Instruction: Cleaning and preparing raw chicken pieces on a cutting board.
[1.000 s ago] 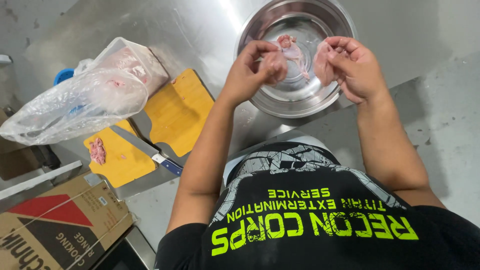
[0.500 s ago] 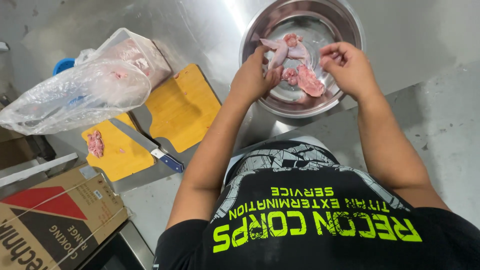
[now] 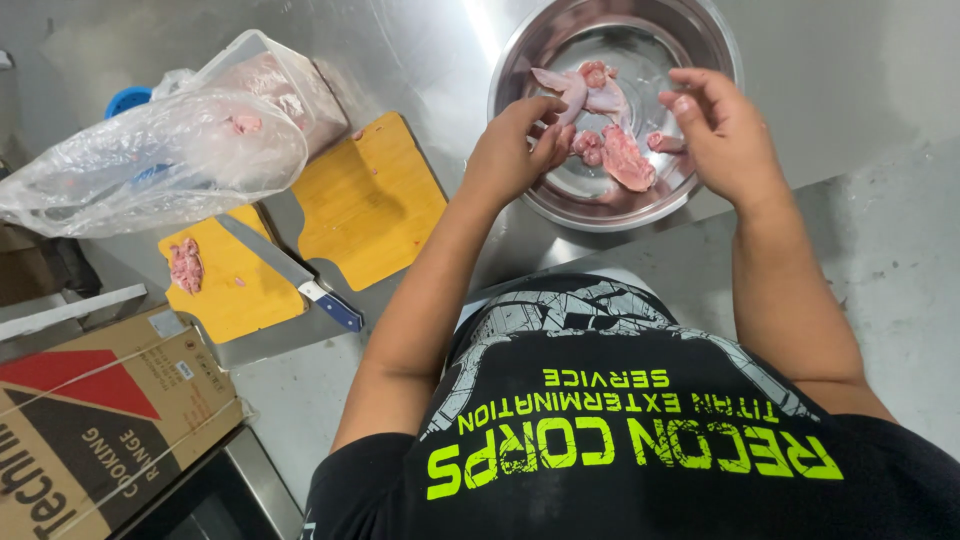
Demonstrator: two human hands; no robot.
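Head view: both hands' fingers loose, empty over bowl [image 3: 520,70] of raw chicken pieces [image 3: 612,150]; cleaver [image 3: 285,270] lies leftward.

Free room and obstacles at my worktop. My left hand [image 3: 515,150] and right hand [image 3: 725,130] hover over the steel bowl [image 3: 715,60], whose raised rim walls in the raw chicken pieces [image 3: 605,125]; entry is from above only. Open steel counter [image 3: 420,70] lies between bowl and yellow cutting boards [image 3: 365,200]. Leftward, a cleaver [image 3: 285,270] bridges the two boards, and a bulky plastic bag [image 3: 170,160] blocks the far corner.
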